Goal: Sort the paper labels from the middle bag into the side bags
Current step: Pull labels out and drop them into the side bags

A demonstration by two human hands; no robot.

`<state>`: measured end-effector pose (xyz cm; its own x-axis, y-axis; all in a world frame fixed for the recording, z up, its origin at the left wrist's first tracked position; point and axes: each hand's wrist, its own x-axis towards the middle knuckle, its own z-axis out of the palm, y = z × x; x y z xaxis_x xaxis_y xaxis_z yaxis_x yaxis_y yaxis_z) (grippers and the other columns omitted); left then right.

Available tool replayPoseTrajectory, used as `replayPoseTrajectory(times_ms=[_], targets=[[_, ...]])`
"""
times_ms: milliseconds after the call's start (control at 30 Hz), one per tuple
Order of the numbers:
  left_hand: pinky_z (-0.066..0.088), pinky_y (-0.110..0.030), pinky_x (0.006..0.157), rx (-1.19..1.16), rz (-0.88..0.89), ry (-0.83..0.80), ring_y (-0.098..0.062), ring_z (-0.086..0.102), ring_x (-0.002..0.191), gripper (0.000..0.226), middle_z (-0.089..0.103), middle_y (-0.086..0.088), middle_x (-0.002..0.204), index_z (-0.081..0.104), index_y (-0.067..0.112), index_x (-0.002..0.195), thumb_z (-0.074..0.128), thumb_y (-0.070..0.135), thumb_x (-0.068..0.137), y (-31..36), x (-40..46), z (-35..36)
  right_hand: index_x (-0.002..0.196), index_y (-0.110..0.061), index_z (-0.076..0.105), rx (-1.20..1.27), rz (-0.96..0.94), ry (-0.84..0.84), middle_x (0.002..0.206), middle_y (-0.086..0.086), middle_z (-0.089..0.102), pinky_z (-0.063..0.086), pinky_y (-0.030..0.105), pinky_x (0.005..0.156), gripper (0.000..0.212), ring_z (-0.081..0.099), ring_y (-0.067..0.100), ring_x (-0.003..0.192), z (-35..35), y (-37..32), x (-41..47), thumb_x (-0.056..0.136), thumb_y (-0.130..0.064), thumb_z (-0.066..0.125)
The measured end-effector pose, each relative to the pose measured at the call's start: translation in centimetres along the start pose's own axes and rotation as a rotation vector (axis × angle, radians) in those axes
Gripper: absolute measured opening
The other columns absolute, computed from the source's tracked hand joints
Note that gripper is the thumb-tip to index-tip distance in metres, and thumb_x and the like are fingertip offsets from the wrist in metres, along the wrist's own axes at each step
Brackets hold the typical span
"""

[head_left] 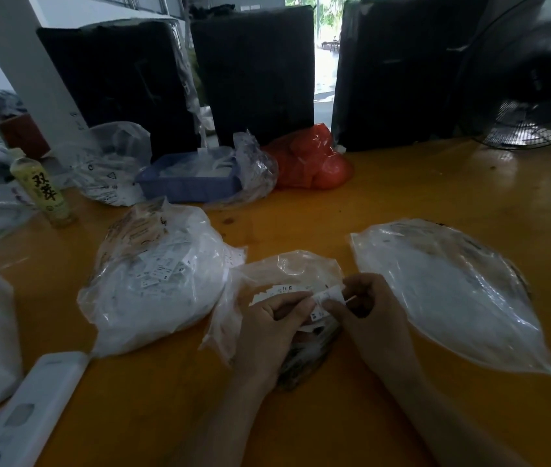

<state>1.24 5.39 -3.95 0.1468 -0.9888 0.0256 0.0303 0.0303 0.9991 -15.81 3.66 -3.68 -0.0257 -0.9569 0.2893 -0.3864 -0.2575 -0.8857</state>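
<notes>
Both hands meet at lower centre over the middle bag [287,274]: left hand [267,328] pinches a fan of paper labels [280,291], right hand [368,305] pinches one label [326,294]. Left side bag [152,281] bulges centre-left; right side bag [452,291] lies flat centre-right on the orange table [402,197].

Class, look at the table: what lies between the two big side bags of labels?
In the head view, the middle bag lies between the left bag and right bag, with both hands pinching labels.
</notes>
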Motion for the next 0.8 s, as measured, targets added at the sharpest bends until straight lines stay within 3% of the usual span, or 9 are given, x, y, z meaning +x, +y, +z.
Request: replayPoseTrajectory(times_ms=[100, 233, 333, 433, 500, 600, 667, 733, 800], targets=[[0.063, -0.026, 0.069, -0.019, -0.016, 0.020, -0.008, 0.078, 0.088, 0.015, 0.081, 0.013, 0.098, 0.082, 0.046, 0.096, 0.080, 0.033, 0.089, -0.1, 0.2, 0.0, 0.096, -0.041, 0.061, -0.015, 0.010, -0.001, 0.095, -0.020, 0.065, 0.054, 0.012, 0.073, 0.018, 0.060, -0.011, 0.092, -0.2, 0.0, 0.0, 0.087, -0.033, 0.074], [0.064, -0.027, 0.070, 0.000, -0.010, 0.002, -0.008, 0.078, 0.090, 0.018, 0.081, 0.012, 0.099, 0.080, 0.048, 0.102, 0.078, 0.048, 0.083, -0.1, 0.0, -0.1, 0.093, -0.049, 0.061, -0.090, -0.083, -0.060, 0.091, -0.029, 0.063, 0.049, 0.007, 0.075, 0.023, 0.060, -0.014, 0.093, -0.2, -0.8, -0.4, 0.089, -0.028, 0.071], [0.065, -0.031, 0.073, 0.003, -0.020, 0.000, -0.011, 0.079, 0.090, 0.025, 0.081, 0.010, 0.099, 0.079, 0.047, 0.104, 0.077, 0.056, 0.080, 0.0, 0.0, -0.2, 0.102, -0.036, 0.070, -0.113, -0.183, -0.068, 0.089, -0.032, 0.060, 0.044, 0.001, 0.073, 0.012, 0.057, -0.020, 0.093, -0.1, -1.3, -0.4, 0.092, -0.036, 0.063], [0.065, -0.039, 0.080, 0.010, -0.057, 0.023, -0.011, 0.078, 0.093, 0.020, 0.081, 0.008, 0.099, 0.080, 0.045, 0.101, 0.078, 0.057, 0.085, 0.1, 0.2, -0.2, 0.105, -0.029, 0.073, -0.069, -0.198, -0.134, 0.095, -0.025, 0.065, 0.049, 0.008, 0.073, 0.039, 0.060, -0.009, 0.094, -0.3, -1.7, -0.4, 0.086, -0.055, 0.051], [0.064, -0.044, 0.084, 0.040, -0.056, 0.008, -0.013, 0.078, 0.095, 0.027, 0.081, 0.006, 0.099, 0.082, 0.041, 0.100, 0.076, 0.063, 0.085, 0.1, 0.2, -0.2, 0.103, -0.029, 0.075, -0.097, -0.207, -0.184, 0.098, -0.020, 0.067, 0.052, 0.016, 0.074, 0.028, 0.061, 0.000, 0.093, -0.3, -1.6, -0.3, 0.088, -0.046, 0.059], [0.064, -0.036, 0.078, 0.080, -0.020, -0.028, -0.014, 0.078, 0.095, 0.023, 0.081, 0.006, 0.099, 0.082, 0.040, 0.101, 0.071, 0.059, 0.091, 0.4, 0.0, -0.4, 0.101, -0.031, 0.074, -0.141, -0.228, -0.145, 0.093, -0.025, 0.064, 0.047, 0.010, 0.075, 0.013, 0.058, -0.006, 0.092, -0.2, -1.5, -0.5, 0.090, -0.028, 0.068], [0.063, -0.029, 0.074, 0.086, -0.014, -0.040, -0.012, 0.077, 0.093, 0.012, 0.081, 0.008, 0.098, 0.080, 0.045, 0.103, 0.070, 0.048, 0.096, 0.9, -0.1, -0.4, 0.100, -0.037, 0.069, -0.087, -0.202, -0.102, 0.091, -0.027, 0.065, 0.047, 0.007, 0.075, 0.011, 0.059, -0.010, 0.089, -0.5, -1.7, -0.6, 0.091, -0.034, 0.064], [0.060, -0.024, 0.073, 0.173, 0.059, 0.005, -0.006, 0.075, 0.089, 0.013, 0.079, 0.013, 0.097, 0.078, 0.050, 0.102, 0.069, 0.042, 0.098, 1.6, -0.3, -0.6, 0.102, -0.038, 0.067, -0.003, -0.173, -0.052, 0.091, -0.022, 0.070, 0.053, 0.013, 0.073, 0.013, 0.065, -0.004, 0.085, -0.9, -2.0, -0.6, 0.092, -0.038, 0.058], [0.058, -0.024, 0.063, 0.253, 0.141, 0.089, -0.012, 0.073, 0.080, 0.014, 0.078, 0.009, 0.091, 0.076, 0.053, 0.105, 0.069, 0.044, 0.097, 2.7, -0.5, -1.2, 0.104, -0.027, 0.069, -0.082, -0.184, 0.049, 0.093, -0.014, 0.070, 0.056, 0.020, 0.069, 0.012, 0.066, 0.004, 0.082, -1.4, -1.8, -0.5, 0.096, -0.028, 0.060]])
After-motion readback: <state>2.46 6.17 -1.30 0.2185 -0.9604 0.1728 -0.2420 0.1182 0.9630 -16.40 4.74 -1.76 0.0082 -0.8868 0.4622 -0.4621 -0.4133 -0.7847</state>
